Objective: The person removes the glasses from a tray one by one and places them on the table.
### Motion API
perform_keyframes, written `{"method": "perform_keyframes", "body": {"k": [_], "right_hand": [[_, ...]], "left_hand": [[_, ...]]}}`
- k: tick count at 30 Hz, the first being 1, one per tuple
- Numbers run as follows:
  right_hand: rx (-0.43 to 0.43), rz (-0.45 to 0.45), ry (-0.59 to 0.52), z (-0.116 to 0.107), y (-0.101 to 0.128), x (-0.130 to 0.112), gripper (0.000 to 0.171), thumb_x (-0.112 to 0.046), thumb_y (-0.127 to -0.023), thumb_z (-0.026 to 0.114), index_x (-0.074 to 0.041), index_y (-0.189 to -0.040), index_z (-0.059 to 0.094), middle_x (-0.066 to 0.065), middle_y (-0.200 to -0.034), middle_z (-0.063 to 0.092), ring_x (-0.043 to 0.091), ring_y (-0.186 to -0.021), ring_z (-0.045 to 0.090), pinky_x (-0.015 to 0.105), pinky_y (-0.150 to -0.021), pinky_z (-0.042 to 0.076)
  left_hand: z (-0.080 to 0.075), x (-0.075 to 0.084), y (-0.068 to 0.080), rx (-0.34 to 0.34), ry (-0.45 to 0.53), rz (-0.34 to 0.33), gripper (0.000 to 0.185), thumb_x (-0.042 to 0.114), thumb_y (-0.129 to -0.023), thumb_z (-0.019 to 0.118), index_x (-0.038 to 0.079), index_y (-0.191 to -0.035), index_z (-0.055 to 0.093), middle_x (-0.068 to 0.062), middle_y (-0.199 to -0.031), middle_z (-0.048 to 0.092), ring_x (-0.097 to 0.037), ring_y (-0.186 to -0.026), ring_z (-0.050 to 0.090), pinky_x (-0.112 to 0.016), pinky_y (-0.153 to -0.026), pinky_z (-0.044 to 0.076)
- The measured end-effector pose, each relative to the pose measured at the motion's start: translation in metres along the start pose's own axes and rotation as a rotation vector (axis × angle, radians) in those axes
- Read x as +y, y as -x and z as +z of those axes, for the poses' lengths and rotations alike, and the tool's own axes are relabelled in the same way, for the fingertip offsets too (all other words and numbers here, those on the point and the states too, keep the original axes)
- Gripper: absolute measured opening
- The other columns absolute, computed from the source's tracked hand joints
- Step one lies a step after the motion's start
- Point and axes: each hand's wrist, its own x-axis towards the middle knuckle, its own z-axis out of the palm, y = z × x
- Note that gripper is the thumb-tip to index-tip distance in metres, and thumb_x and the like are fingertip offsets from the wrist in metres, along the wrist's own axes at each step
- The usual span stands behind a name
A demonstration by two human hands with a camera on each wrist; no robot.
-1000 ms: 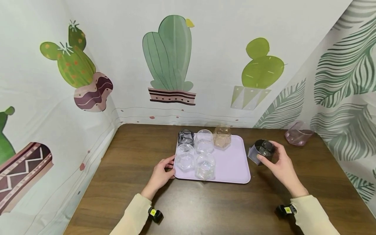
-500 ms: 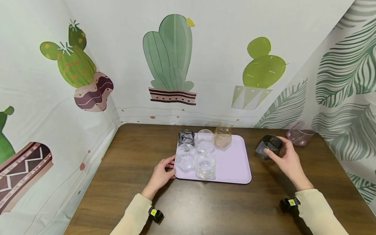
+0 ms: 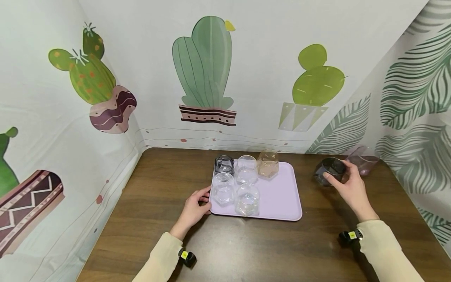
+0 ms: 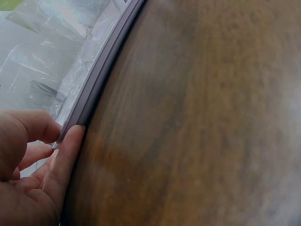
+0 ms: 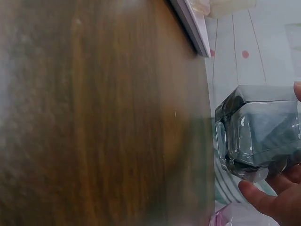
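Observation:
My right hand (image 3: 353,192) grips a dark grey faceted glass (image 3: 321,172) from its right side, thumb in front, over the table right of the lilac tray (image 3: 278,201). In the right wrist view the glass (image 5: 265,127) shows its thick angular base, with fingers at its lower side. On the tray's near left corner, my left hand (image 3: 193,209) holds the rim between thumb and fingers; the left wrist view shows the fingertips right at the edge. Standing on the tray are a small grey glass (image 3: 223,165), an amber glass (image 3: 268,164) and several clear glasses (image 3: 223,192).
A pink-tinted glass (image 3: 364,162) lies tilted at the table's back right, just behind the right hand. A cactus-and-leaf printed cloth (image 3: 260,78) hangs along the back and sides of the brown wooden table (image 3: 155,176).
The right hand has carried the dark grey glass to the right and back, away from the tray and toward the pink-tinted glass. My left hand has stayed at the tray corner.

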Motion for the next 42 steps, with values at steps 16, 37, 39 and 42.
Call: {"method": "perform_keyframes", "body": {"k": [16, 37, 39, 42], "right_hand": [[0.044, 0.067, 0.026, -0.007, -0.02, 0.017, 0.073, -0.031, -0.082, 0.07, 0.0, -0.136, 0.033, 0.023, -0.115, 0.051, -0.004, -0.085, 0.043, -0.002, -0.064, 0.035], [0.028, 0.119, 0.093, -0.007, -0.04, 0.032, 0.082, -0.04, -0.085, 0.063, -0.001, -0.144, 0.022, 0.027, -0.12, 0.046, 0.021, -0.089, 0.043, 0.015, -0.06, 0.034], [0.028, 0.116, 0.089, -0.007, -0.041, 0.032, 0.082, -0.04, -0.085, 0.063, 0.0, -0.144, 0.022, 0.028, -0.121, 0.046, 0.027, -0.094, 0.046, 0.015, -0.06, 0.034], [0.026, 0.121, 0.08, -0.005, -0.042, 0.033, 0.083, -0.04, -0.085, 0.062, 0.001, -0.144, 0.02, 0.031, -0.125, 0.044, 0.038, -0.105, 0.047, 0.024, -0.067, 0.043]], "left_hand": [[0.0, 0.001, -0.001, 0.008, 0.004, 0.006, 0.06, -0.01, -0.073, 0.059, 0.009, -0.129, 0.056, -0.013, -0.102, 0.055, -0.024, -0.088, 0.057, -0.028, -0.052, 0.059], [0.0, -0.001, -0.001, 0.0, -0.003, 0.004, 0.061, -0.011, -0.073, 0.058, 0.009, -0.13, 0.056, -0.014, -0.104, 0.055, -0.026, -0.091, 0.057, -0.027, -0.053, 0.059], [0.001, -0.001, 0.0, 0.0, 0.003, -0.003, 0.061, -0.01, -0.073, 0.058, 0.011, -0.13, 0.056, -0.014, -0.103, 0.055, -0.026, -0.091, 0.057, -0.028, -0.053, 0.06], [0.001, -0.001, 0.0, -0.003, 0.004, -0.006, 0.061, -0.01, -0.073, 0.058, 0.011, -0.13, 0.056, -0.013, -0.103, 0.055, -0.026, -0.091, 0.057, -0.028, -0.053, 0.06]]}}
